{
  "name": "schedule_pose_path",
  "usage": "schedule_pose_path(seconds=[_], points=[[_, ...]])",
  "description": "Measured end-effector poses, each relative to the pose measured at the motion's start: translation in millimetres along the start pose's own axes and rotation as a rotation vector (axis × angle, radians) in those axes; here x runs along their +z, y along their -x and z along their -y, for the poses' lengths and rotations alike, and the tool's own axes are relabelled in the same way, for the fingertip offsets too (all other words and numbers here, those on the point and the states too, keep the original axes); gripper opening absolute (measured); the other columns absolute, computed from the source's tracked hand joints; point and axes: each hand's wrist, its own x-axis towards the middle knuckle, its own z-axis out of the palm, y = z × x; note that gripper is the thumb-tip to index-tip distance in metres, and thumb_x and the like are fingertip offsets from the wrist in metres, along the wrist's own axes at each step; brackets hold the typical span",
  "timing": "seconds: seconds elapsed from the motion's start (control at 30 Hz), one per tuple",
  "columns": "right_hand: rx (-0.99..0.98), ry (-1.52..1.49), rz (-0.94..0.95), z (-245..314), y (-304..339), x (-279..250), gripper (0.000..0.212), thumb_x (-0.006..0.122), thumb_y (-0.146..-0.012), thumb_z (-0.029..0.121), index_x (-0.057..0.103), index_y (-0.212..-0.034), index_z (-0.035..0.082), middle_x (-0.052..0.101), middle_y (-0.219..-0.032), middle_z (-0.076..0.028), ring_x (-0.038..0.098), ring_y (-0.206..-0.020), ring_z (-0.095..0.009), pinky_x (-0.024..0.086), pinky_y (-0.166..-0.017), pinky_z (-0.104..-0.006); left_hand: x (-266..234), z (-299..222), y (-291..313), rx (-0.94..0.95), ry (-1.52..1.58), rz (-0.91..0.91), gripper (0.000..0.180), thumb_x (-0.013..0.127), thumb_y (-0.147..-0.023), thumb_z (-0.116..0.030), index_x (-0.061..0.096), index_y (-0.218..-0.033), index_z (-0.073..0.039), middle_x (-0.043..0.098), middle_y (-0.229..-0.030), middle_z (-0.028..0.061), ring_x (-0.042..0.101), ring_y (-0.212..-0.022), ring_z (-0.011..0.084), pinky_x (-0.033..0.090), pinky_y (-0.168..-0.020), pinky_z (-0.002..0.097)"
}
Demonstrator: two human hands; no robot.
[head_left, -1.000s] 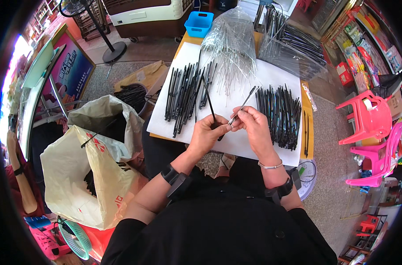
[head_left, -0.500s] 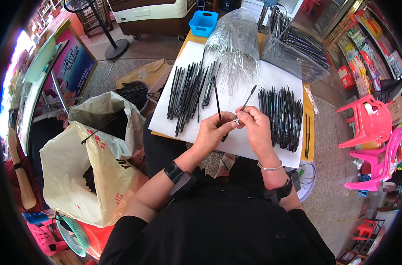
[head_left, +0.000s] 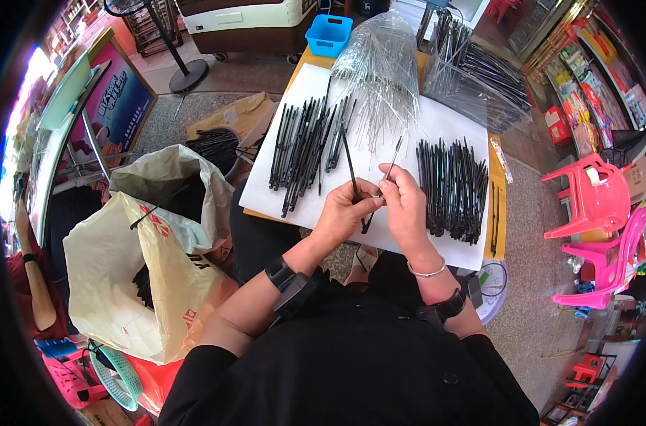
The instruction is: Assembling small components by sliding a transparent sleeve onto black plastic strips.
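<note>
My left hand [head_left: 345,213] is closed round a slim black stick [head_left: 348,157], which slants up and away and also pokes out below the fingers. Pinched in my right hand [head_left: 406,207] is a thin dark rod [head_left: 396,155] with a grey glint, pointing away from me. The fingertips of both hands meet over the near part of the white board [head_left: 266,202]. A pile of black sticks [head_left: 300,150] lies left of my hands, and a neater row of black sticks [head_left: 453,188] lies on the right. Where the fingers overlap, the held ends are hidden.
Thin metal wires spill from a clear plastic bag [head_left: 380,53] at the board's far side, beside a blue basket [head_left: 328,35]. More black rods lie in plastic [head_left: 479,96] at the far right. Large pale sacks [head_left: 134,277] stand on my left; pink chairs [head_left: 589,195] stand right.
My right hand has turned, so the thin rod in it now stands steeper and sits a little further left. My left hand keeps its hold on the black stick, nearly still.
</note>
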Motion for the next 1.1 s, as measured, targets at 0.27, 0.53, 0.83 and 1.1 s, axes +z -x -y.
schedule_pose_path(seconds=[0.27, 0.53, 0.83, 1.1], points=[[0.189, -0.18, -0.007, 0, -10, 0, 0.024, 0.051, -0.089, 0.006, 0.058, -0.109, -0.004, 0.06, -0.082, -0.009, 0.057, -0.071, -0.015, 0.048, -0.064, -0.0283, -1, -7, -3, 0.001, -0.052, 0.059, 0.014, 0.06, -0.089, -0.008, 0.057, -0.102, -0.002, 0.062, -0.086, 0.0003, 0.052, -0.076, 0.0049, 0.043, -0.068, 0.0204], [0.31, -0.475, -0.074, -8, -11, -11, 0.025, 0.053, -0.09, 0.008, 0.057, -0.111, -0.005, 0.056, -0.075, -0.001, 0.049, -0.059, -0.005, 0.044, -0.054, -0.0212, -10, -7, -6, -0.104, 0.047, 0.159, 0.022, 0.059, -0.09, -0.008, 0.056, -0.11, 0.001, 0.065, -0.089, 0.007, 0.062, -0.076, 0.0124, 0.05, -0.066, 0.0265], [0.017, 0.014, -0.052, -22, 31, -14, 0.017, 0.054, -0.09, 0.01, 0.06, -0.102, -0.001, 0.063, -0.087, -0.013, 0.062, -0.074, -0.029, 0.049, -0.066, -0.037, 1, -29, -22, -0.048, -0.078, -0.051, 0.028, 0.06, -0.087, -0.005, 0.054, -0.112, 0.006, 0.064, -0.086, 0.0089, 0.062, -0.071, 0.0139, 0.051, -0.063, 0.0249], [-0.18, 0.224, 0.129, -33, 42, -16, 0.011, 0.056, -0.086, 0.009, 0.06, -0.093, 0.001, 0.062, -0.091, -0.017, 0.061, -0.081, -0.036, 0.05, -0.07, -0.043, 73, -33, -69, -0.015, -0.261, 0.184, 0.027, 0.064, -0.081, -0.006, 0.058, -0.104, 0.008, 0.062, -0.074, 0.0078, 0.059, -0.062, 0.0117, 0.049, -0.055, 0.0257]])
